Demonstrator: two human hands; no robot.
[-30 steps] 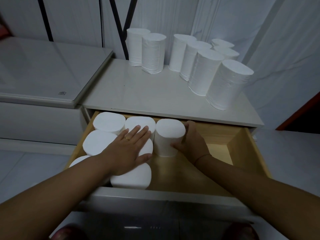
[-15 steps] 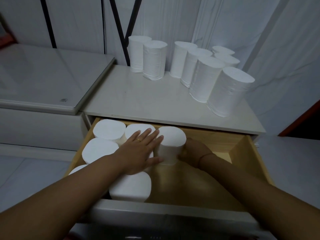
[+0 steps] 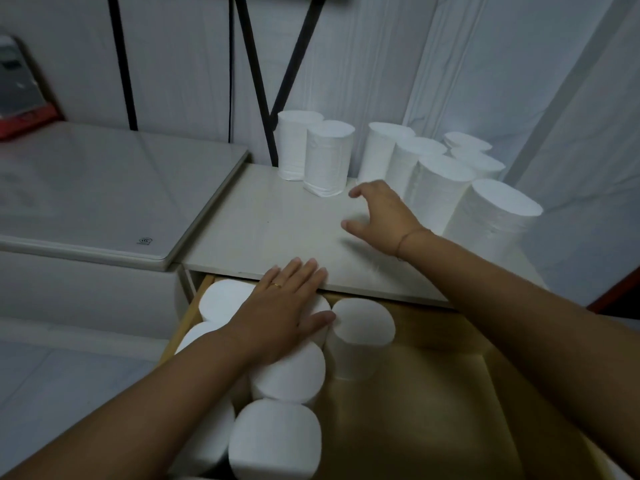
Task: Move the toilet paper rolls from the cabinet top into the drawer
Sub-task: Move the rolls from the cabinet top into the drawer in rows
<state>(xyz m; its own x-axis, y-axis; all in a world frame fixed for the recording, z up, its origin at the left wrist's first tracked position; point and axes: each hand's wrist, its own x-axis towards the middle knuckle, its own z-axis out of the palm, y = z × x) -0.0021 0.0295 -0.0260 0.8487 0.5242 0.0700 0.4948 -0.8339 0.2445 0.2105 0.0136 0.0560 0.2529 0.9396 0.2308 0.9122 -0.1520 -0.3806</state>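
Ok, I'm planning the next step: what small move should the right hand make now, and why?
Probably reach on and close the right hand round the roll nearest it on the cabinet top: the hand hovers open and empty, eight rolls stand up there, and the drawer has bare floor on its right.

The toilet paper rolls [image 3: 363, 327] are plain white. The drawer [image 3: 433, 393] is yellowish wood inside, the cabinet top [image 3: 270, 223] pale grey. Black straps [image 3: 121, 64] cross the white wall [image 3: 180, 64]; a ring [image 3: 276, 285] is gold.
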